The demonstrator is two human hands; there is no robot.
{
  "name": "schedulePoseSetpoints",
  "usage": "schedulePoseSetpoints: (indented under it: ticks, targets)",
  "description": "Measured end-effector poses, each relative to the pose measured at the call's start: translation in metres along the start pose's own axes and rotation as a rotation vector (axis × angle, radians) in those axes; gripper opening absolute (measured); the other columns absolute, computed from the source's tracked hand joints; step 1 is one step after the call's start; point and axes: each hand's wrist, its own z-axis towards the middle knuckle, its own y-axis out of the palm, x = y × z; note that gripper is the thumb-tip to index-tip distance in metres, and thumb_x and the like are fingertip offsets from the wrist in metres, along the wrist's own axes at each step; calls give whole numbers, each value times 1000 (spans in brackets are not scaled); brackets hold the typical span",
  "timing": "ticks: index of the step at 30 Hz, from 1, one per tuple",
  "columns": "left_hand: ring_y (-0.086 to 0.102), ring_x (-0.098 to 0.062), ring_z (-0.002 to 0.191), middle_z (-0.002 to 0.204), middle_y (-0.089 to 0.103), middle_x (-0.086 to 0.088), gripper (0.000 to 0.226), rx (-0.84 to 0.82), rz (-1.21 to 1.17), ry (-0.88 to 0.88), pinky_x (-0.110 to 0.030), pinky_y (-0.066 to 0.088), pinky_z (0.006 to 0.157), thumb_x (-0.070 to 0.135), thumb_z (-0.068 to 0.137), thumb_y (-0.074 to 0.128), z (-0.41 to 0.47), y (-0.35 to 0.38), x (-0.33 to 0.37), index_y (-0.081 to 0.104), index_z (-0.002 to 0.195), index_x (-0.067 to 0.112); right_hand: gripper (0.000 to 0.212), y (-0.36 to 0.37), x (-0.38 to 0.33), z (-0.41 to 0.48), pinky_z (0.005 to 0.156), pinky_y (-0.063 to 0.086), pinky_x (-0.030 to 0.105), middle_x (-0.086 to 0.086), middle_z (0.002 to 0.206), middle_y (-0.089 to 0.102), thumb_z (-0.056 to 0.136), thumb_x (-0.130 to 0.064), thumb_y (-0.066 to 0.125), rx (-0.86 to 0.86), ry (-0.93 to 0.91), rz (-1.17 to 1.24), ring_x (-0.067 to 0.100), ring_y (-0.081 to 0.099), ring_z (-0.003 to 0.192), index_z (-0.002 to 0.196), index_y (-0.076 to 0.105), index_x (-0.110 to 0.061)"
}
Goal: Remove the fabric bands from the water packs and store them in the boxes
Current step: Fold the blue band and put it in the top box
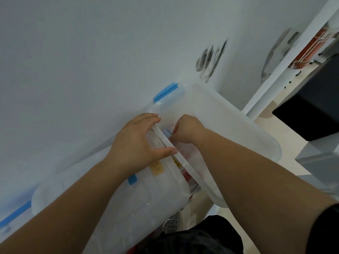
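A translucent plastic box with blue clips stands against the white wall, and its translucent lid is tilted up and open to the right. My left hand grips the box's upper rim, thumb on the near side. My right hand reaches between lid and box with curled fingers and pinches a small light-blue piece at the rim. Red and yellow printed packs show dimly inside the box. No fabric band is plainly visible.
The white wall fills the left and top. A white post runs up at the right, with a black cabinet and a grey shelf behind it. A second blue-clipped lid or box lies at the lower left.
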Motion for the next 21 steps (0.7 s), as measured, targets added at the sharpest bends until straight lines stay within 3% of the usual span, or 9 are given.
schedulePoseSetpoints:
  ticks: [3, 9, 15, 19, 21]
  targets:
    - [40, -9, 138, 152, 43, 12, 96, -23, 35, -19, -41, 37, 116, 71, 63, 75, 2, 0, 5, 42, 145, 33, 37, -1, 1, 0, 76, 56, 35, 5, 79, 67, 78, -47, 79, -10, 5, 9, 25, 66, 82, 78, 69, -12]
    - [39, -8, 138, 153, 41, 15, 90, -40, 95, -15, -35, 34, 116, 74, 64, 72, 5, -3, 12, 48, 141, 35, 32, -17, 10, -11, 90, 61, 48, 17, 110, 73, 101, -28, 56, -52, 97, 290, 31, 72, 99, 115, 67, -1]
    - [34, -10, 143, 160, 29, 19, 81, -61, 83, 29, -35, 29, 116, 72, 69, 69, 1, -8, 19, 48, 141, 41, 30, -44, 10, -54, 94, 56, 51, 16, 105, 73, 100, -22, 50, 260, 49, 367, 34, 70, 97, 104, 71, -2]
    - [26, -13, 147, 164, 19, 16, 91, -46, 92, 31, -37, 27, 118, 73, 70, 68, -13, -17, 16, 31, 149, 45, 25, -45, -10, -118, 88, 52, 32, -2, 99, 74, 98, -34, 58, 511, -96, 243, 18, 66, 94, 107, 74, -17]
    - [23, -15, 149, 164, 21, 11, 95, -6, 79, 27, -39, 25, 119, 75, 71, 66, -26, -23, 10, 26, 151, 43, 25, -31, -23, -150, 86, 49, 28, -8, 89, 70, 93, -40, 65, 559, -167, 227, 13, 65, 90, 111, 74, -23]
